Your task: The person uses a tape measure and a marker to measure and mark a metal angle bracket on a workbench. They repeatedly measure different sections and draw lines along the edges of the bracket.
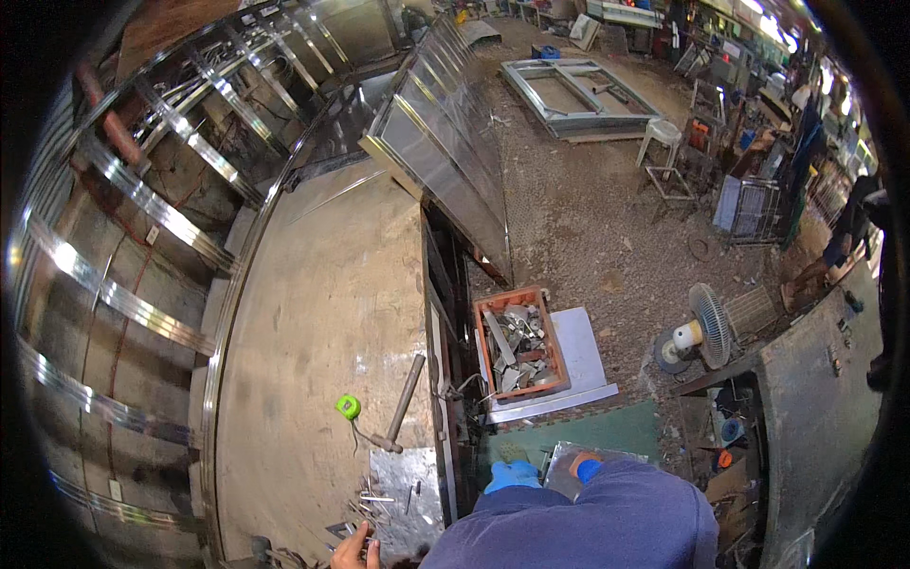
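At the lower edge, my left hand (355, 549) reaches over the near end of the workbench (322, 284). Two of its fingers show, stretched and a little apart, and I see nothing between them; the rest is cut off. Just ahead of the fingertips lie several small metal pieces (377, 499), partly on a shiny metal sheet (409, 474). A dark angled piece (337, 532) is beside the hand. Beyond the sheet rest a hammer (408, 398) and a green tape measure (348, 407). My right hand is out of view.
An orange crate of metal scraps (559, 365) stands on the floor right of the bench. A metal-framed panel (445, 133) leans at the bench's far end. Farther right are a fan (706, 327), a second table (825, 408) and a white stool (662, 135). Metal framing (142, 190) lines the left.
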The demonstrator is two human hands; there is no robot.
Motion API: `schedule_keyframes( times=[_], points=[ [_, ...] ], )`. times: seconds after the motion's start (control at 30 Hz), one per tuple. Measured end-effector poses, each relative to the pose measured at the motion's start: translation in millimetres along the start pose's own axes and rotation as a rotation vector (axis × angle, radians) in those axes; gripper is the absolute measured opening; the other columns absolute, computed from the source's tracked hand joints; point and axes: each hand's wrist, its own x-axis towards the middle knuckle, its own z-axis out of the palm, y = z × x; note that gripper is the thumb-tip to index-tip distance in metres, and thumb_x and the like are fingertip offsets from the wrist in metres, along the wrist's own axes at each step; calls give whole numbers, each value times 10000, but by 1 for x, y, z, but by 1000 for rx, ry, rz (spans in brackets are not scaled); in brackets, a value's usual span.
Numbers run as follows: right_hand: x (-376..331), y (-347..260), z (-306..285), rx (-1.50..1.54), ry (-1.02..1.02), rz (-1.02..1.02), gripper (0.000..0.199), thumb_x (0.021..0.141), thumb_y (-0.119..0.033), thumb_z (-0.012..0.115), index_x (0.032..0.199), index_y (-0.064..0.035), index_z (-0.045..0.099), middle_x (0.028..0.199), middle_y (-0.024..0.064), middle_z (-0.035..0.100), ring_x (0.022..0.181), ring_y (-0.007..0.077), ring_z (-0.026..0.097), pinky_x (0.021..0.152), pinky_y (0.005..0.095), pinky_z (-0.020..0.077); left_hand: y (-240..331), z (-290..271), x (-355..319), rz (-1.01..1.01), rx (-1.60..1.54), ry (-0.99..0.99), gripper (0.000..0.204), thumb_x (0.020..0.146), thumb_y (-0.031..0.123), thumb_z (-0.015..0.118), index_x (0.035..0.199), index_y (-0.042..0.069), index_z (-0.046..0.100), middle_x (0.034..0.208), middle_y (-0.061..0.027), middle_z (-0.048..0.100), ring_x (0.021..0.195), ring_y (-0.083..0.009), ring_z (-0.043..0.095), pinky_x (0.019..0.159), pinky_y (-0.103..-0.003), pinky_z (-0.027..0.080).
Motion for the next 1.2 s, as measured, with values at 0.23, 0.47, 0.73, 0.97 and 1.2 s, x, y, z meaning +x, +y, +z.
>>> schedule_keyframes(
  times=[0.23,0.47,0.73,0.97,1.2],
  points=[
    [-1,-15,-18,27,400,179,814,808,-604,717,1446,-120,570,1465,212,565,1339,383,555,1124,635,371,7,-5,43,51,56,-60,329,977,202,696,1280,75,697,914,-185,731,724,-261,706,646,-370,577],
    [11,-4,-46,157,6,96,939,828,-788,603,1422,-62,571,1434,192,595,1320,405,566,1087,612,409,12,1,72,71,106,-178,300,996,173,671,1270,57,699,856,-146,738,697,-197,713,631,-333,574],
    [-17,11,-34,185,-103,-79,928,886,-798,501,1380,-20,610,1419,210,602,1294,429,578,1077,529,461,21,4,52,145,44,-136,299,996,168,665,1270,54,705,861,-147,742,706,-207,707,641,-336,565],
    [-72,64,-33,181,-97,-55,833,946,-763,438,1347,-66,658,1431,201,593,1345,395,546,1110,516,431,43,6,-1,84,-24,-141,365,908,57,707,1271,22,693,1059,-164,767,893,-231,751,815,-338,575],
    [-115,137,8,227,107,-41,881,961,-752,413,1434,-22,552,1451,251,554,1349,412,532,1123,520,416,-24,58,-32,298,22,-165,319,968,159,692,1280,99,707,1051,-161,745,791,-242,717,696,-346,587]
  ],
)
